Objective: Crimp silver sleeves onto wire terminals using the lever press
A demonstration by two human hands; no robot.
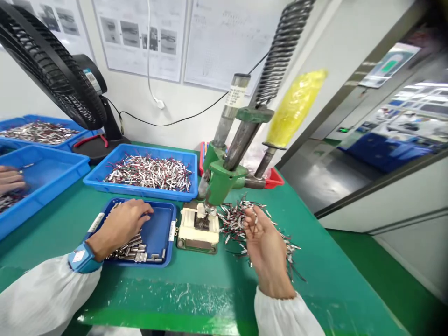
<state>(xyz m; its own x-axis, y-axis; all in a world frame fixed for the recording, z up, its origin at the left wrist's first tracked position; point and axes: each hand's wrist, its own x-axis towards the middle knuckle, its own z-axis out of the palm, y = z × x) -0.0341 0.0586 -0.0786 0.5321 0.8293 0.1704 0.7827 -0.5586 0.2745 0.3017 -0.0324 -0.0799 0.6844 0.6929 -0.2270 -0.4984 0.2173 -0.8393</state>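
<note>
My left hand [122, 224] hangs over the shallow blue tray [159, 264] with its fingers bent and close together; anything between them is hidden. Small metal cylinders [140, 256] lie in that tray, below the hand. My right hand [266, 242] is palm up at the pile of small silver parts with dark and red wires [234, 219]. Its fingers pinch one small wired part [255, 223]. Between the two hands stands a green hand press [224, 182] over a cream-coloured base block [198, 231]. The press lever ends in a yellow wrapped handle [297, 107].
Behind the tray stands a larger blue bin [140, 189] full of wired parts. More blue bins [52, 177] are at left, where another person's hand [10, 179] reaches in. A black fan [56, 70] stands behind them. A red bin [275, 179] sits behind the press.
</note>
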